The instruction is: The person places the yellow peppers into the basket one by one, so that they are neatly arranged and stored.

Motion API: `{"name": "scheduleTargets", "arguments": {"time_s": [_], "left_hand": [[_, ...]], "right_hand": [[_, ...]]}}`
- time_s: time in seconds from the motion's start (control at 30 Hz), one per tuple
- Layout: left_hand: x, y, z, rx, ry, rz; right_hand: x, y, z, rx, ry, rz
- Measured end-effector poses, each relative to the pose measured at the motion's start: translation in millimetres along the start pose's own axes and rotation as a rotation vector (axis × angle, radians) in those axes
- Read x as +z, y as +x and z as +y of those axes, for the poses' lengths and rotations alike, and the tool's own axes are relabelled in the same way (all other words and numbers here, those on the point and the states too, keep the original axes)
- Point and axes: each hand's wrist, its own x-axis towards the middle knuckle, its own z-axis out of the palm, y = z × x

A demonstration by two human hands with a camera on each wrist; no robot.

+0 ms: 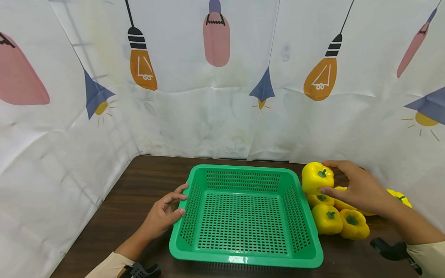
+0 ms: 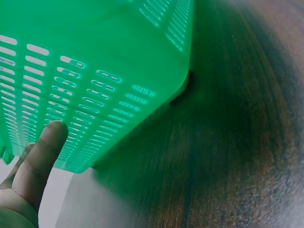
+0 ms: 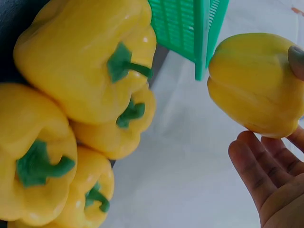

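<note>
A green perforated plastic basket (image 1: pixel 243 259) stands on the table with no items inside. My left hand (image 1: pixel 162 211) rests at its left rim with loosely extended fingers. A fingertip (image 2: pixel 56 130) reaches the slotted outer wall in the left wrist view. My right hand (image 1: pixel 361 189) holds a yellow bell pepper (image 1: pixel 314 178) between thumb and fingers, just beyond the basket's right rim and above other peppers. In the right wrist view, this bell pepper (image 3: pixel 259 83) hangs apart from the pile, its stem out of sight.
Several yellow bell peppers (image 1: pixel 354 224) lie piled along the basket's right side, some behind my right hand. One pepper (image 1: pixel 399 197) sits farther right, partly hidden by the forearm. Dark wooden table (image 1: pixel 139 185) extends left of the basket. A printed white curtain (image 1: pixel 194 123) hangs behind.
</note>
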Motion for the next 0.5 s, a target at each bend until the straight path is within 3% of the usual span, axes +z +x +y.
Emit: {"name": "scheduleTargets", "arguments": {"time_s": [0.3,0.5], "left_hand": [[-0.7,-0.1,-1.4,0.011,0.002,-0.007],[-0.5,0.2,-1.7,0.012,-0.006,-0.011]], "right_hand": [[10.5,15.2,-15.1,0.053,0.065,-0.075],[18.6,25.5,-22.7,0.026,0.091,-0.082]]}}
